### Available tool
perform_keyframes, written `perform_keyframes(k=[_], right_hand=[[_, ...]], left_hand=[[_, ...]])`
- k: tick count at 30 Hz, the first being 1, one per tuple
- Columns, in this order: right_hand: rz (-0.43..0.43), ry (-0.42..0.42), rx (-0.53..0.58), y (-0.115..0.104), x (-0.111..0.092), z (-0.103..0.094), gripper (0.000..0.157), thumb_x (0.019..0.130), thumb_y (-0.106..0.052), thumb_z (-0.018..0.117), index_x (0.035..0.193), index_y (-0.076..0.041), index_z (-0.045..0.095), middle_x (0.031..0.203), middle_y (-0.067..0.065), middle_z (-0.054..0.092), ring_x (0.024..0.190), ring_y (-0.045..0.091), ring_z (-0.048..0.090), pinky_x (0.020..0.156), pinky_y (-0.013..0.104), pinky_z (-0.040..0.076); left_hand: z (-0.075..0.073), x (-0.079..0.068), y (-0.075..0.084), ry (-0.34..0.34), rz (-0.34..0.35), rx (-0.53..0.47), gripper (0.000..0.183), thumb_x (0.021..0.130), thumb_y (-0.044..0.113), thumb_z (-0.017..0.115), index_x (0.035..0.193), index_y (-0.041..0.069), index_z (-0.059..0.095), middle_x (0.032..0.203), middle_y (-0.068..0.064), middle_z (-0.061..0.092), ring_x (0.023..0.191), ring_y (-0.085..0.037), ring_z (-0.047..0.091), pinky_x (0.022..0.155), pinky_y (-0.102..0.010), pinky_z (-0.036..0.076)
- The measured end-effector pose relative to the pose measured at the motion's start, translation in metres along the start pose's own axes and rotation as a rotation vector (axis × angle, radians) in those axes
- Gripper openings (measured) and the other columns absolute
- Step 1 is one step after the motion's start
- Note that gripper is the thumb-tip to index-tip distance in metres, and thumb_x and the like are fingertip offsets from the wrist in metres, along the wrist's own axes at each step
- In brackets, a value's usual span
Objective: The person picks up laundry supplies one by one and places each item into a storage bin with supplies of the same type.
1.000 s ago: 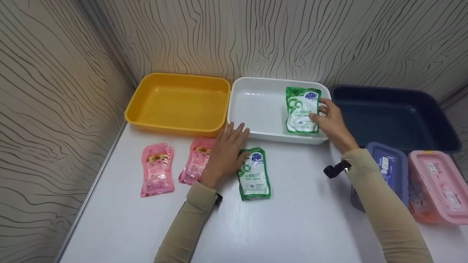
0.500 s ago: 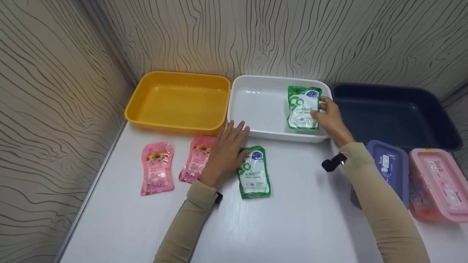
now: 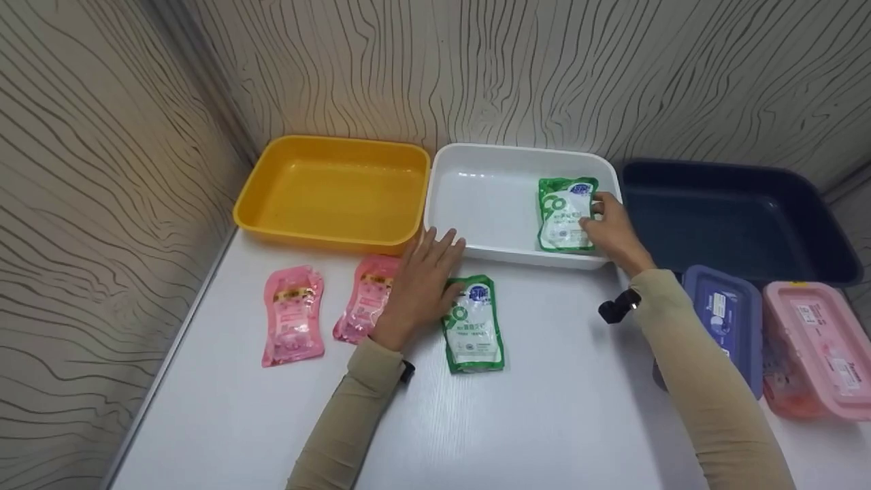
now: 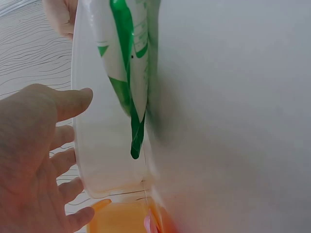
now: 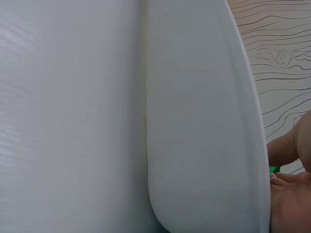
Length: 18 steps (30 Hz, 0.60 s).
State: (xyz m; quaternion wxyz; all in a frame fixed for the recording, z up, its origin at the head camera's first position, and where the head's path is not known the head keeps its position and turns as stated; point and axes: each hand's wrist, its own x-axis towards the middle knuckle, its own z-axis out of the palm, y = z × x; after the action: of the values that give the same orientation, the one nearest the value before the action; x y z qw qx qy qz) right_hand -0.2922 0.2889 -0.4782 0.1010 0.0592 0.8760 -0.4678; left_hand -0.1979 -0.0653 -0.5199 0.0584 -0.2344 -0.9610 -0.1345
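My right hand [image 3: 618,233] pinches the right edge of a green-and-white refill pouch [image 3: 563,218] at the right end of the white tray [image 3: 486,204]. In the right wrist view the tray's wall hides most of that hand [image 5: 291,189] and of the pouch. With fingers spread and straight, my left hand [image 3: 422,289] reaches to the front rim of the white tray, holding nothing. A second green-and-white pouch [image 3: 473,333] lies on the table just right of the left hand, partly under its thumb in the head view. The left hand also overlaps a pink pouch [image 3: 364,306].
Another pink pouch [image 3: 294,316] lies farther left on the table. A yellow tray [image 3: 333,235] stands left of the white one, a dark blue tray [image 3: 721,218] right of it. Blue-lidded [image 3: 728,327] and pink-lidded boxes [image 3: 823,340] sit by my right forearm. Patterned walls rise behind.
My right hand has brought its green-and-white pouch lower into the white tray, near the right end. The left hand has stayed in place, and the other pouches lie as before.
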Motion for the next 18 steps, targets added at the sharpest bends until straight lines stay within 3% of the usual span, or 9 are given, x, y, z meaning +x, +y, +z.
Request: perform_keyframes(k=[18], right_hand=[[-0.039, -0.027, -0.111, 0.0006, 0.0008, 0.0046, 0.069, 0.109, -0.011, 0.046, 0.166, 0.009, 0.013, 0.163, 0.039, 0.033, 0.153, 0.048, 0.034, 0.128, 0.063, 0.027]], left_hand=[[0.0006, 0.0009, -0.0007, -0.003, -0.004, -0.012, 0.074, 0.107, 0.045, 0.062, 0.170, 0.020, 0.032, 0.178, -0.001, 0.024, 0.167, -0.032, 0.014, 0.136, -0.052, 0.008]])
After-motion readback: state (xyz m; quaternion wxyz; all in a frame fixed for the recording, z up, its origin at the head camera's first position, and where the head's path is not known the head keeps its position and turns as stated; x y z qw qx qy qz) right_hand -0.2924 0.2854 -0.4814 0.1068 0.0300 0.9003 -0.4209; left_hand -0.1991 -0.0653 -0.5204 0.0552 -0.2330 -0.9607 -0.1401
